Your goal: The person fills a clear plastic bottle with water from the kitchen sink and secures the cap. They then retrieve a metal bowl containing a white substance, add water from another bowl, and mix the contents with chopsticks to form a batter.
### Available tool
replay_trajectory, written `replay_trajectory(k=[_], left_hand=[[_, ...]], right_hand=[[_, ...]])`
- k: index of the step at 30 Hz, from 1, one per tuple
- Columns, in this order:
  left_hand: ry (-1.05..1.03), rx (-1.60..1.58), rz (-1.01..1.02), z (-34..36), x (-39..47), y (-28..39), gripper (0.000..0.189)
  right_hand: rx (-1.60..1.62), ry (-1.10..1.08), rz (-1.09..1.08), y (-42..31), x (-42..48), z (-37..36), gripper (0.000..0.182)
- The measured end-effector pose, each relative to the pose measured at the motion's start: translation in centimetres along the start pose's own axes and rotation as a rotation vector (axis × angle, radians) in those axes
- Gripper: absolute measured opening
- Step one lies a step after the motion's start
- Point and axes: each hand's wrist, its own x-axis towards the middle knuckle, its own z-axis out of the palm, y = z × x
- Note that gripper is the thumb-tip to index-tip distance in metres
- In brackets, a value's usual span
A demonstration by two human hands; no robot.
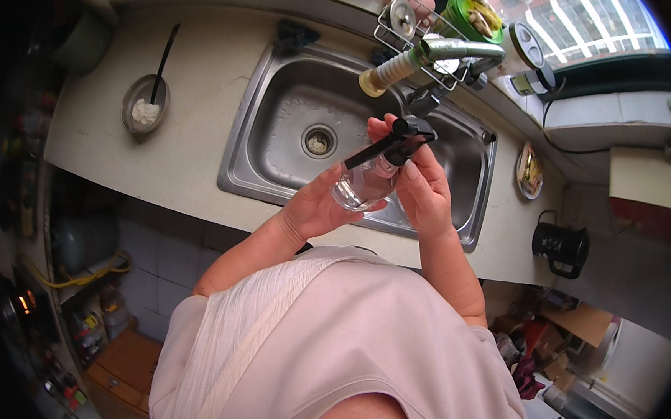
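Observation:
Over the sink, a clear bottle (355, 186) with a black spray-type head (410, 134) is held tilted between both hands. A long black lever or handle (372, 153) runs from the head down along the bottle's side. My left hand (316, 202) cups the bottle's body from the left and below. From the right, my right hand (427, 193) grips near the neck, thumb by the black collar and some fingertips showing behind the head. Beneath is a double-bowl stainless steel sink (237, 163), with pale bits in its drain basket (318, 142).
A faucet with a ribbed hose end (387, 73) overhangs the sink. Left on the counter (203, 109) stands a bowl (130, 105) of white powder with a black-handled utensil. A wire rack (389, 37) sits behind; a small plate (528, 178) and black jug (561, 244) are at right.

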Motion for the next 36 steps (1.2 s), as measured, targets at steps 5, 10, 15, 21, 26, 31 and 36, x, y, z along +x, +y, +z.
replay_trajectory(k=[5, 10, 15, 21, 26, 31, 36], left_hand=[[0.075, 0.245, 0.012, -1.0, -0.3, -0.4, 0.077], [0.09, 0.315, 0.075, -0.3, -0.5, -0.6, 0.082], [0.006, 0.327, -0.014, 0.3, -0.6, -0.9, 0.083], [0.086, 0.472, 0.049, 0.0, -0.7, -1.8, 0.095], [0.07, 0.49, -0.135, -1.4, 0.7, -2.3, 0.093], [0.418, 0.983, -0.109, -5.0, 3.5, -4.6, 0.073], [0.492, 1.266, -0.075, -11.2, 4.0, -2.2, 0.053]], right_hand=[[-0.103, 0.087, -0.087, 0.9, -0.2, -0.4, 0.044], [-0.051, 0.077, -0.001, 0.6, -0.2, -0.1, 0.035], [-0.081, -0.063, 0.052, -0.8, -0.6, 0.8, 0.037], [-0.103, 0.06, -0.071, 0.3, -1.5, 1.2, 0.031], [-0.238, 0.143, -0.001, 0.4, -4.1, -2.2, 0.03], [-0.332, 0.372, 0.003, 0.3, -10.0, -8.4, 0.031], [-0.679, 0.964, -0.185, -0.7, -16.1, -21.2, 0.031]])
